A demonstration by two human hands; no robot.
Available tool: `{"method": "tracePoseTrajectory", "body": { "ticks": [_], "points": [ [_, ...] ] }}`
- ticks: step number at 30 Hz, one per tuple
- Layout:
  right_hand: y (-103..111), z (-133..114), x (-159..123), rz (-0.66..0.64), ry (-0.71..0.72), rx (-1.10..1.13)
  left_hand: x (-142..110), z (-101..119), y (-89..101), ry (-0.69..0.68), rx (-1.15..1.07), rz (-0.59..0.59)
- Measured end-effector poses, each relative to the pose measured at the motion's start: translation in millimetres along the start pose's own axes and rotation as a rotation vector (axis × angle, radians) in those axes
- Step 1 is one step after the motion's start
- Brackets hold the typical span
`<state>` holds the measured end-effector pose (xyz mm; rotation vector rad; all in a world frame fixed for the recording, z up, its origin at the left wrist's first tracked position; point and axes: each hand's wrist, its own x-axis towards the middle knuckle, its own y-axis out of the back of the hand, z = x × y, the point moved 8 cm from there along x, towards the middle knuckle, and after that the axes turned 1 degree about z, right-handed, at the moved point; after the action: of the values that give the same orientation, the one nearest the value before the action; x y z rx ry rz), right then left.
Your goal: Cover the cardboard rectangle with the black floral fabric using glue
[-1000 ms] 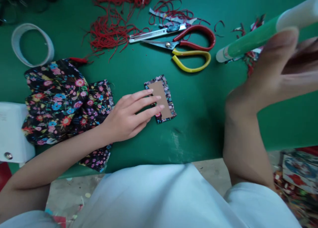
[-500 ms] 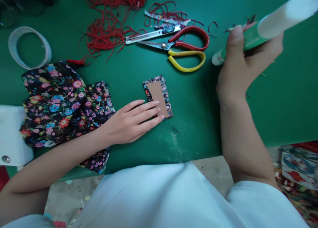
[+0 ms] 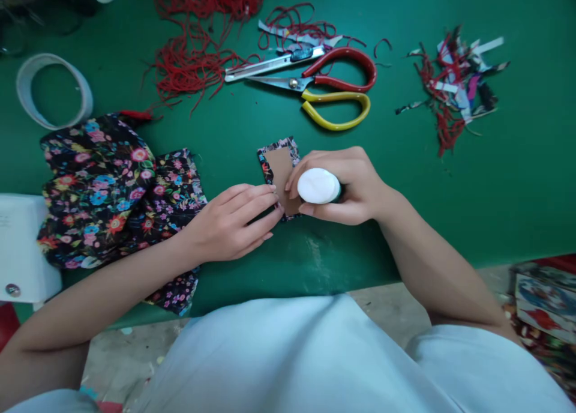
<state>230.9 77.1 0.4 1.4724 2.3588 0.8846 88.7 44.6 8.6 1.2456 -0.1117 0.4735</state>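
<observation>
On the green table lies a small piece of flowered fabric (image 3: 265,164) with a brown card rectangle (image 3: 279,164) on top of it. My left hand (image 3: 229,224) rests at the card's left edge, fingers stretched out and fingertips touching it. My right hand (image 3: 348,185) is wrapped round a green and white glue stick (image 3: 317,186), held upright over the card's right side. Its round white end faces up at me; its lower end is hidden by my fingers, so I cannot tell whether it touches the card.
Scissors (image 3: 333,80) with red and yellow handles and a utility knife (image 3: 274,63) lie beyond the card, near red cords (image 3: 193,71). Fabric scraps (image 3: 456,83) are at the right. Folded flowered fabric (image 3: 99,185), a tape roll (image 3: 22,95) and a white box-like object (image 3: 27,245) are at the left.
My right hand has brought the glue stick from the right side in over the card and turned it upright. My left fingers have shifted down and slightly left along the card.
</observation>
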Motion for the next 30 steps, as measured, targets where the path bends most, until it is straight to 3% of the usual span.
{"method": "tracePoseTrajectory", "body": {
  "ticks": [3, 9, 15, 19, 22, 26, 30],
  "points": [
    [-2.9, 0.5, 1.4, -0.045, 0.009, 0.098, -0.6, 1.3, 1.6, -0.018, 0.018, 0.027],
    [-1.8, 1.5, 2.2, -0.017, -0.03, 0.112, 0.0, 2.1, 4.4, -0.038, 0.055, 0.054],
    [13.6, 4.7, -7.2, 0.07, -0.108, 0.025, -3.1, 4.9, 6.3, -0.054, 0.149, 0.067],
    [21.4, 1.6, -13.0, 0.005, -0.184, -0.108, -5.1, 5.5, 6.1, -0.043, 0.167, 0.062],
    [28.6, -8.7, -13.0, -0.017, -0.156, -0.179, -3.7, 7.2, 7.4, -0.061, 0.187, 0.055],
    [42.9, -22.7, -11.6, 0.125, -0.016, -0.124, -2.1, 8.8, 8.6, -0.082, 0.213, 0.055],
    [53.6, -14.5, -14.8, 0.4, -0.057, 0.037, -3.5, 7.6, 7.2, -0.069, 0.191, 0.049]
  ]
}}
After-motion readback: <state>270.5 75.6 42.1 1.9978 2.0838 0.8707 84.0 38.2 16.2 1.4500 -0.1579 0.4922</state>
